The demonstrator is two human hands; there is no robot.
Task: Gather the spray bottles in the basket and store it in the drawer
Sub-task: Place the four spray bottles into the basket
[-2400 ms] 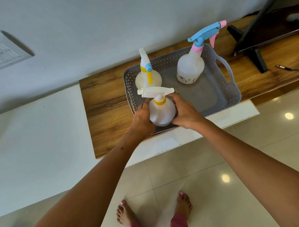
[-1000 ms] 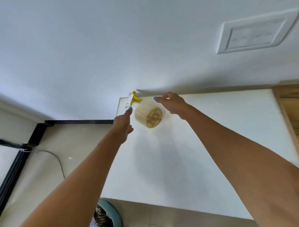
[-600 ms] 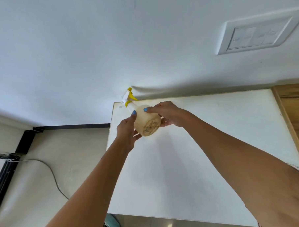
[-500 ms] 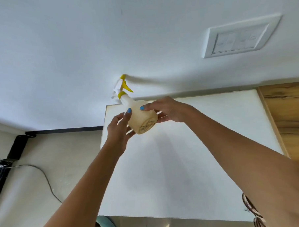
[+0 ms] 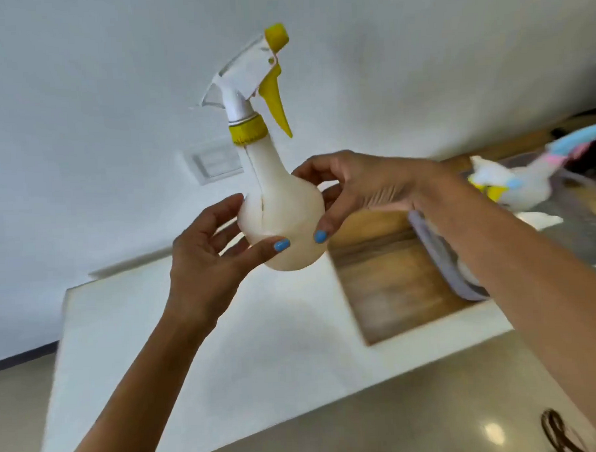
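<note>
A white bench is seen at lower left, with grey floor below it and a white wall behind. A wall switch plate is seen on the wall, partly hidden behind the bottle neck.

The left hand is cupped against the left and lower side of a cream spray bottle; its thumb, with a blue-painted nail, is pressed on the front of the bulb. The bottle is held upright in the air above the bench, clear of any surface. A yellow collar, yellow trigger and yellow nozzle tip are noted on its white spray head.

The right hand is closed on the right side of the same bulb, thumb on the front, fingers wrapped behind. Both hands are thus clamped on the one bottle, thumbs just apart.

Further right a wooden bench section is seen, with the grey basket resting on it, partly hidden by the right forearm. Blurred spray bottles are visible in it: one with yellow and blue parts, one with a blue and pink head. Their exact positions cannot be told.
</note>
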